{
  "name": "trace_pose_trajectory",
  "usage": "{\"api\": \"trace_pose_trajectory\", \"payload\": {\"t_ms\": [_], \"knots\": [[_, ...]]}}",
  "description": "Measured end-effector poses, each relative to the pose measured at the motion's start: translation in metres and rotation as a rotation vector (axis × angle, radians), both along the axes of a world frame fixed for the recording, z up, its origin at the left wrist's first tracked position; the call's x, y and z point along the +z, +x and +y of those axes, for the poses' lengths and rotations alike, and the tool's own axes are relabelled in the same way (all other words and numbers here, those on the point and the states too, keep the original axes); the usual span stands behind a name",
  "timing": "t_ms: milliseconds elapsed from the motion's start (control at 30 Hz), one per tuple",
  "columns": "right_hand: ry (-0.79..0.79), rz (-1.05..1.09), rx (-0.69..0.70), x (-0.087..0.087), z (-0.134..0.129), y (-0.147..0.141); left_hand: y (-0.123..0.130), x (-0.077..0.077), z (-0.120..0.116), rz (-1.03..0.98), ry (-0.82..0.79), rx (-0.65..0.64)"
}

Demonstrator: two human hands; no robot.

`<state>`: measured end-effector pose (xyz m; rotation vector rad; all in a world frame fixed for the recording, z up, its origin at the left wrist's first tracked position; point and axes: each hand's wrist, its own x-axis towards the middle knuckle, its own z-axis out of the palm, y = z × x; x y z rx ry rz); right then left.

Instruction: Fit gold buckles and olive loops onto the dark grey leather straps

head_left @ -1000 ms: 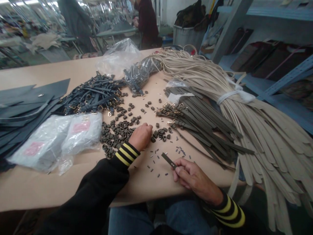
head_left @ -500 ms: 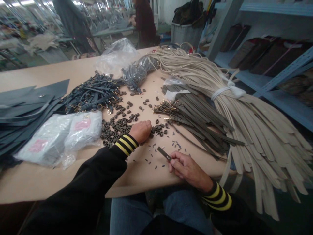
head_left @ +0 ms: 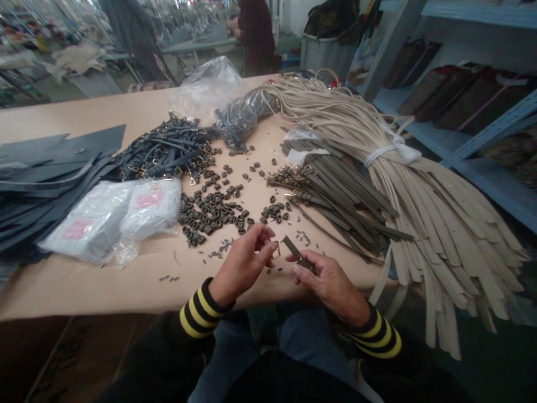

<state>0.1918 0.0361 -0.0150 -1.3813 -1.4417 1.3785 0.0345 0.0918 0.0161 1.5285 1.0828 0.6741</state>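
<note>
The grip of the left hand (head_left: pixel 243 258) is narrowed to a pinch on a small gold buckle (head_left: pixel 276 250), while a dark strap (head_left: pixel 296 253) is held by the right hand (head_left: pixel 330 278), its free end pointed away from the body and toward the buckle. Both are held over the near side of the desk (head_left: pixel 138 291), just beside each other; whether they touch cannot be told. The step in hand is judged to be the matching of buckle to strap end. For the next move, a steady strap and a squarely turned buckle seem to be called for. Beyond the hands, dark loops (head_left: pixel 206 211) are heaped, and small pieces (head_left: pixel 227 243) are scattered nearby.
</note>
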Motion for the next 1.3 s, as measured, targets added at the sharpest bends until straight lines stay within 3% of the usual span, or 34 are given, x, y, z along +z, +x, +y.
{"api": "trace_pose_trajectory", "payload": {"t_ms": [200,333,533,600,767,867,1000,1167,1300], "knots": [[0.004,0.008,0.085,-0.005,-0.012,-0.014,0.003,-0.017,-0.039,-0.163,-0.228,0.073],[0.007,-0.009,0.124,-0.005,-0.020,-0.015,-0.005,-0.023,-0.052,-0.153,-0.244,0.141],[-0.004,0.014,0.150,-0.005,-0.023,-0.017,-0.010,-0.024,-0.067,-0.141,-0.245,0.015],[-0.019,0.006,0.140,-0.006,-0.023,-0.017,-0.012,-0.027,-0.071,-0.045,-0.099,0.040],[-0.109,0.036,0.167,-0.005,-0.028,-0.013,-0.015,-0.035,-0.083,0.267,0.661,0.057],[-0.152,0.109,0.175,-0.003,-0.031,-0.012,-0.016,-0.039,-0.089,0.377,0.879,0.015],[-0.148,0.106,0.171,0.002,-0.032,-0.015,-0.016,-0.045,-0.095,0.409,0.791,-0.030],[-0.161,0.062,0.187,0.004,-0.030,-0.015,-0.016,-0.052,-0.100,0.266,0.619,-0.007],[-0.155,0.011,0.209,0.003,-0.030,-0.013,-0.016,-0.045,-0.100,0.086,0.339,0.025]]}}
